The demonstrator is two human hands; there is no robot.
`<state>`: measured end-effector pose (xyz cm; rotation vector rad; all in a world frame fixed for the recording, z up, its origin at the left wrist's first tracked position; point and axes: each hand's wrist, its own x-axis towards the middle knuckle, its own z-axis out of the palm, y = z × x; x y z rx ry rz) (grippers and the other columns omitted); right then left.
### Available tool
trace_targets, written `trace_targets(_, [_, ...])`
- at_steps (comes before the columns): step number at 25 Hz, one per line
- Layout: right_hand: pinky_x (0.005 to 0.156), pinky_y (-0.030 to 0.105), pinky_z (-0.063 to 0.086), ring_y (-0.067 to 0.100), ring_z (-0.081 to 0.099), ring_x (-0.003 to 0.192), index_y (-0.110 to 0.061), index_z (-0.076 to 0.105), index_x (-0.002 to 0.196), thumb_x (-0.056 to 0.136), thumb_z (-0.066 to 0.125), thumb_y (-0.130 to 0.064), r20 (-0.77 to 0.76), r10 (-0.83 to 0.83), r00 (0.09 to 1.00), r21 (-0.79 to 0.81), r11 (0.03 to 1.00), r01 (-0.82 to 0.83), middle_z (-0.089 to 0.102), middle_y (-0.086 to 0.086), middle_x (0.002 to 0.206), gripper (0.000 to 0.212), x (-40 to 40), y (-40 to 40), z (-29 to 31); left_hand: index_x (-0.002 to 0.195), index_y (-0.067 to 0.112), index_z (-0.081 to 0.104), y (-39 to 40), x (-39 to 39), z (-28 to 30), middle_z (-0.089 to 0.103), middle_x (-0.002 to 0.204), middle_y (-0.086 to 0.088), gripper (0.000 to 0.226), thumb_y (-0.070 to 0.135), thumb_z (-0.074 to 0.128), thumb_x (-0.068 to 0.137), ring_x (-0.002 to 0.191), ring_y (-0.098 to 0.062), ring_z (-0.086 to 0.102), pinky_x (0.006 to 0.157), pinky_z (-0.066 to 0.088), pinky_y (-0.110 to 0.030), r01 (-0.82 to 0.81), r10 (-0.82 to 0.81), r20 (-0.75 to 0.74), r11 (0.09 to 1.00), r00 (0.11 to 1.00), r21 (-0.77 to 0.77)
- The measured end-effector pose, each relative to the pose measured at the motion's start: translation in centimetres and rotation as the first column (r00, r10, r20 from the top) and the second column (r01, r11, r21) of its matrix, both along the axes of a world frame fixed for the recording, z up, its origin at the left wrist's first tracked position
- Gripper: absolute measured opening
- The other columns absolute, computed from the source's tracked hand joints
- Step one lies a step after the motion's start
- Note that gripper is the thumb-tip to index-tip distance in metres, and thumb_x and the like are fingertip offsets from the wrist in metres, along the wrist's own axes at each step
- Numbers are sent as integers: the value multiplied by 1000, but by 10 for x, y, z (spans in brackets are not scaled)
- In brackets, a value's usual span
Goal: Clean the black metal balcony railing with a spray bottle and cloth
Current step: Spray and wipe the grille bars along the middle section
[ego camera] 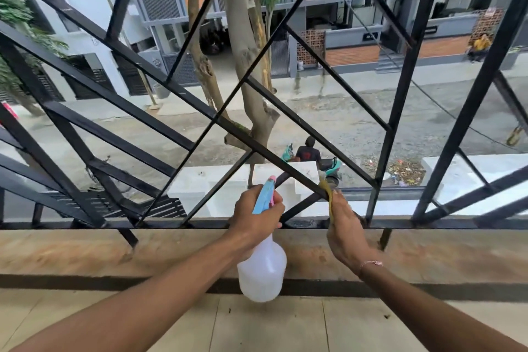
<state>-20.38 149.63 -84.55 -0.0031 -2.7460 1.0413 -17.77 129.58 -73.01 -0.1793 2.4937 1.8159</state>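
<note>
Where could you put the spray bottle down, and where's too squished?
Bare room: the tan floor tiles below the arms, and the brown ledge left of the spray bottle. Squished: where the left hand and right hand, pressing the cloth, meet the railing.

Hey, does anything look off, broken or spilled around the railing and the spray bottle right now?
Nothing stands out. The left hand grips the spray bottle by its neck, upright, no spill visible. The right hand presses a yellow cloth on a diagonal bar of the black railing, which looks intact.
</note>
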Motion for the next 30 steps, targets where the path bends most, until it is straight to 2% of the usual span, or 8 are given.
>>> trace_targets(6, [85, 39, 45, 43, 59, 109, -5, 50, 138, 87, 43, 11, -116, 102, 988, -61, 992, -110, 63, 23, 122, 54, -17, -42, 68, 94, 20, 67, 9, -7, -7, 60, 93, -8, 4, 17, 70, 93, 86, -21, 62, 67, 64, -30, 26, -26, 6, 999, 1000, -34])
trace_targets(8, [97, 38, 45, 39, 55, 124, -7, 46, 145, 88, 45, 10, -152, 245, 958, -67, 964, -257, 57, 20, 140, 60, -27, -53, 90, 88, 19, 65, 9, -8, -9, 59, 82, -6, 8, 15, 70, 93, 81, -20, 60, 61, 59, -25, 26, -26, 9, 1000, 1000, -13])
trace_targets(12, [124, 26, 14, 14, 14, 152, -17, 17, 160, 85, 49, 15, -176, 402, 898, 22, 914, -405, 14, 2, 167, 88, -24, -38, 68, 87, 14, 67, 7, -6, -17, 58, 78, -7, 7, 9, 68, 92, 75, -19, 58, 62, 57, -25, 26, -26, 8, 998, 1000, -56])
trace_targets(17, [120, 33, 17, 19, 14, 153, -27, -1, 161, 88, 44, 15, 1, 215, 977, 73, 974, -215, 0, -3, 169, 96, 4, 5, 12, 91, 10, 69, 13, -5, -16, 61, 89, -14, 4, 6, 70, 91, 82, -24, 64, 72, 66, -42, 45, -44, 43, 999, 998, -2])
trace_targets(20, [117, 41, 30, 33, 39, 143, -26, 10, 161, 91, 41, 12, 94, 108, 990, 32, 993, -111, 25, 9, 164, 84, 13, 36, 1, 93, 10, 69, 19, -2, -13, 62, 92, -14, 4, 7, 70, 92, 83, -24, 65, 71, 66, -40, 59, -59, 38, 998, 998, 9])
trace_targets(24, [92, 41, 47, 37, 61, 111, -20, 29, 154, 92, 42, 12, 159, 6, 987, 24, 1000, -10, 58, 17, 134, 71, 21, 46, 5, 92, 12, 69, 25, 0, -13, 60, 92, -12, 6, 6, 71, 92, 86, -25, 64, 72, 66, -41, 61, -61, 34, 998, 998, 15])
trace_targets(28, [81, 38, 49, 33, 62, 99, -17, 52, 105, 90, 43, 11, 157, -138, 978, -46, 988, 147, 64, 9, 105, 33, 7, 17, 19, 92, 12, 69, 23, -1, -13, 60, 91, -12, 6, 6, 71, 92, 85, -24, 64, 74, 66, -44, 71, -71, 31, 997, 997, 15])
trace_targets(30, [84, 44, 51, 34, 60, 98, -11, 53, 104, 90, 45, 6, 128, -153, 980, 4, 988, 153, 65, 14, 108, 23, 0, 0, 26, 93, 12, 69, 21, -3, -10, 59, 89, -10, 5, 8, 70, 92, 83, -22, 63, 74, 66, -44, 63, -63, 23, 998, 998, 6])
